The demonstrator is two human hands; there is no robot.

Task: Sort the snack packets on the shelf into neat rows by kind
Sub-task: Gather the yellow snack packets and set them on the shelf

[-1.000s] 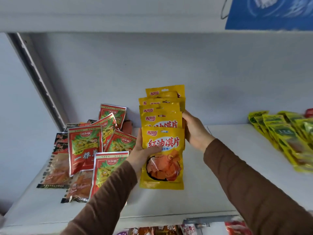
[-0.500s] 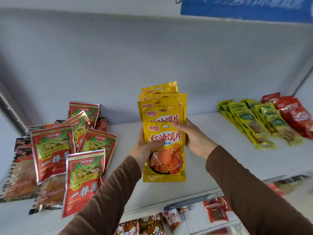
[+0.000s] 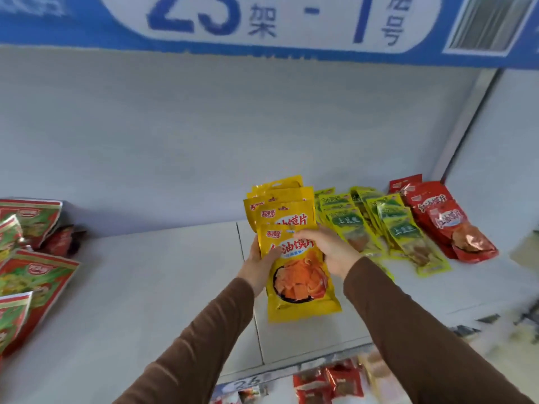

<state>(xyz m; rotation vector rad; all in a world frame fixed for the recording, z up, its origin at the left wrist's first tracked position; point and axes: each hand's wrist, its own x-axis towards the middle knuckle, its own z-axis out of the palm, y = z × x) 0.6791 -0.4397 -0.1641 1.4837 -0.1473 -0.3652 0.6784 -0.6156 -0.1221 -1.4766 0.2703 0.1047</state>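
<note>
Both hands, the left hand (image 3: pixel 256 265) and right hand (image 3: pixel 329 249), grasp a fanned stack of yellow packets (image 3: pixel 291 258) above the shelf (image 3: pixel 175 287), beside green packets (image 3: pixel 379 225) toward its right edge.

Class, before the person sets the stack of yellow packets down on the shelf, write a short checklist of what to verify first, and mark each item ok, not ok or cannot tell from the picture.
1. Both hands hold the stack: ok. The left hand grips one side of the yellow packets and the right hand the other.
2. Stack is one kind only: ok; every visible packet is yellow.
3. Stack is squared up: not ok; the packets are fanned, tops stepped.
4. Free landing spot: ok; bare shelf lies left of the stack.
5. Neighbouring row kept separate: cannot tell; the green packets sit right beside the stack, possibly overlapped.
6. Red packets out of the way: ok, far right.
</note>
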